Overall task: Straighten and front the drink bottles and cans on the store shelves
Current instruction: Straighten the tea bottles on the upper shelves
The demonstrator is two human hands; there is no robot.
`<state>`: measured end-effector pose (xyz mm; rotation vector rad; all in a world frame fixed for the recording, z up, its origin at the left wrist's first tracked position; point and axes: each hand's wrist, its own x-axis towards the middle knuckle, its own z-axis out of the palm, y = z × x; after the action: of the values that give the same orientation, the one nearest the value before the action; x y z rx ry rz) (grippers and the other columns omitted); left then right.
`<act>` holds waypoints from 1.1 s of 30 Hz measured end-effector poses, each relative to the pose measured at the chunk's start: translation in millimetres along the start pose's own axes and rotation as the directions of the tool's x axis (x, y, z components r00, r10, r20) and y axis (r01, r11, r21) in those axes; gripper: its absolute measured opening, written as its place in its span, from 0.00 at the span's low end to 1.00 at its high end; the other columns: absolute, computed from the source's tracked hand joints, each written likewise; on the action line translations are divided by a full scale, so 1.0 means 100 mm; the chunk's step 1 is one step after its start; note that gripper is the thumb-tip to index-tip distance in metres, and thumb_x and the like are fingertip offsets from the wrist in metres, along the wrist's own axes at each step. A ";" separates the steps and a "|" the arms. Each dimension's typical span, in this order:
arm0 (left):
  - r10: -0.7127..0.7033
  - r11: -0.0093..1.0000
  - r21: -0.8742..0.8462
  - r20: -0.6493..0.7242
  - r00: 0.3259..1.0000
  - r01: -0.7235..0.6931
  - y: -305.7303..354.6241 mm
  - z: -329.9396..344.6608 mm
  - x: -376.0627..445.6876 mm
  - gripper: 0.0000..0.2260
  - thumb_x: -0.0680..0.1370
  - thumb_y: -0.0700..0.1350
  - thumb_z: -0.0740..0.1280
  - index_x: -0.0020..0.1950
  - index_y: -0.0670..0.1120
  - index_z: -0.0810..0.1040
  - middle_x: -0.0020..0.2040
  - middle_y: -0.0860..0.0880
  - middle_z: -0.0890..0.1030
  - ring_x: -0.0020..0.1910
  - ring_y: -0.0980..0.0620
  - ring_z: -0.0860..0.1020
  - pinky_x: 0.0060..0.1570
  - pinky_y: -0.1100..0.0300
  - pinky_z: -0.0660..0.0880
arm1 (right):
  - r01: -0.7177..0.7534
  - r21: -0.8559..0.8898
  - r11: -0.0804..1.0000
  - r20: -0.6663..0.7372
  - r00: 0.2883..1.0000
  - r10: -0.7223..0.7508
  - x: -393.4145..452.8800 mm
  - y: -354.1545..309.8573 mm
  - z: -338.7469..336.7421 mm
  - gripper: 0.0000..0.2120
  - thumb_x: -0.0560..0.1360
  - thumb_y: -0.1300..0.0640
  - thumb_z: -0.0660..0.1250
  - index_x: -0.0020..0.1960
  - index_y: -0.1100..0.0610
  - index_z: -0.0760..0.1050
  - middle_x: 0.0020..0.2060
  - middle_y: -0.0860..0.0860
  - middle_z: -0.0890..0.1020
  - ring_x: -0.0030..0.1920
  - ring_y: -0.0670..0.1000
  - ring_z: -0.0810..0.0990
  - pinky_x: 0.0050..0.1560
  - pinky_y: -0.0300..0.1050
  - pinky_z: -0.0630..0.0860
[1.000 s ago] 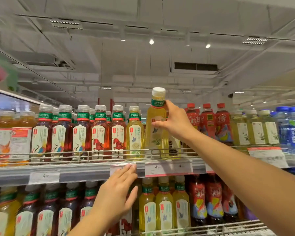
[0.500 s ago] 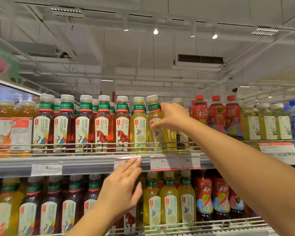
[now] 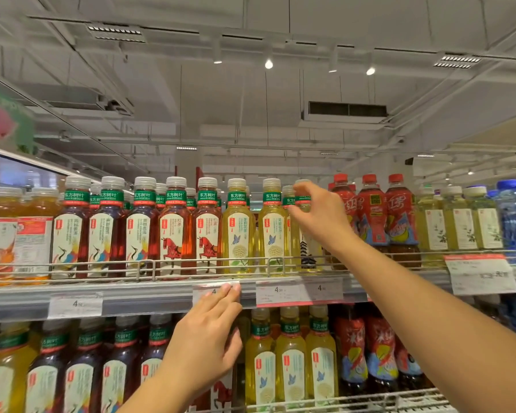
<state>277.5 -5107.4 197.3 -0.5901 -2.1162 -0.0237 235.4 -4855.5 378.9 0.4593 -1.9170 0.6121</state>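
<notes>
Your left hand [image 3: 204,338] is nearest, fingers straight and together, fingertips resting on a price tag [image 3: 215,292] on the upper shelf's front rail [image 3: 149,299]. Beyond it, your right hand [image 3: 320,217] reaches up to a pale yellow tea bottle [image 3: 303,204], fingers and thumb curled at its neck; whether they actually pinch it, you cannot tell. That bottle stands upright behind the wire guard [image 3: 191,262], just right of two yellow jasmine tea bottles [image 3: 255,225].

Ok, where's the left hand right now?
In the head view the left hand is low and centre-left, its straight fingertips resting on the top shelf's price rail, just below the yellow tea bottle.
</notes>
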 end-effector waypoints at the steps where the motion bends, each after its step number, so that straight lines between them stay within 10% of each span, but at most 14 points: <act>1: -0.005 1.000 0.006 -0.002 1.000 0.005 0.03 -0.03 0.01 0.18 0.76 0.56 0.60 0.61 0.53 0.81 0.71 0.53 0.77 0.71 0.53 0.74 0.70 0.50 0.70 | 0.026 -0.030 0.999 -0.129 0.991 -0.029 -0.11 0.05 -0.03 0.15 0.78 0.54 0.70 0.64 0.53 0.77 0.56 0.48 0.84 0.54 0.51 0.83 0.51 0.46 0.78; 6: -0.102 0.993 -0.063 -0.058 0.993 0.098 0.23 -0.40 0.39 0.07 0.77 0.51 0.64 0.53 0.57 0.79 0.50 0.60 0.82 0.51 0.57 0.78 0.57 0.54 0.78 | 0.033 -0.330 0.943 -0.218 0.970 -0.110 -0.64 0.36 0.14 0.16 0.78 0.49 0.68 0.62 0.56 0.75 0.51 0.51 0.81 0.40 0.52 0.82 0.32 0.42 0.72; 12: -0.323 0.922 -0.274 -0.163 0.932 0.272 0.37 -0.81 1.47 0.13 0.81 0.43 0.65 0.64 0.53 0.76 0.55 0.57 0.82 0.49 0.56 0.81 0.45 0.65 0.74 | -0.080 -0.418 0.905 -0.168 0.986 0.010 -0.73 0.49 0.35 0.25 0.80 0.39 0.61 0.68 0.55 0.73 0.46 0.49 0.84 0.38 0.52 0.83 0.33 0.44 0.77; 17: -0.438 0.887 -0.212 -0.098 0.894 0.411 0.29 -0.66 2.01 0.23 0.78 0.56 0.70 0.70 0.51 0.71 0.57 0.48 0.84 0.49 0.45 0.83 0.51 0.47 0.81 | -0.191 -0.457 0.869 -0.084 0.982 0.171 -0.60 0.51 0.31 0.28 0.81 0.33 0.51 0.66 0.54 0.72 0.44 0.50 0.84 0.42 0.54 0.83 0.36 0.46 0.70; 24: -0.448 0.865 -0.254 -0.005 0.894 0.433 0.32 -0.45 2.10 0.21 0.75 0.65 0.70 0.62 0.55 0.73 0.49 0.55 0.81 0.25 0.58 0.81 0.35 0.56 0.80 | -0.193 -0.465 0.864 -0.041 0.980 0.196 -0.59 0.53 0.35 0.32 0.79 0.28 0.50 0.64 0.54 0.70 0.44 0.50 0.82 0.42 0.54 0.82 0.37 0.46 0.70; 33: -0.423 0.906 -0.081 -0.089 0.902 0.417 0.28 -0.39 2.10 0.18 0.73 0.65 0.72 0.52 0.53 0.78 0.37 0.56 0.81 0.33 0.57 0.80 0.35 0.58 0.76 | -0.240 -0.427 0.872 0.052 0.956 0.289 -0.49 0.49 0.23 0.34 0.76 0.26 0.57 0.61 0.56 0.73 0.49 0.52 0.82 0.49 0.55 0.82 0.41 0.47 0.70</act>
<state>220.7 -5007.5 379.3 -0.1505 -2.1078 -0.3552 210.4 -4827.9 315.4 -0.0479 -2.1693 0.3341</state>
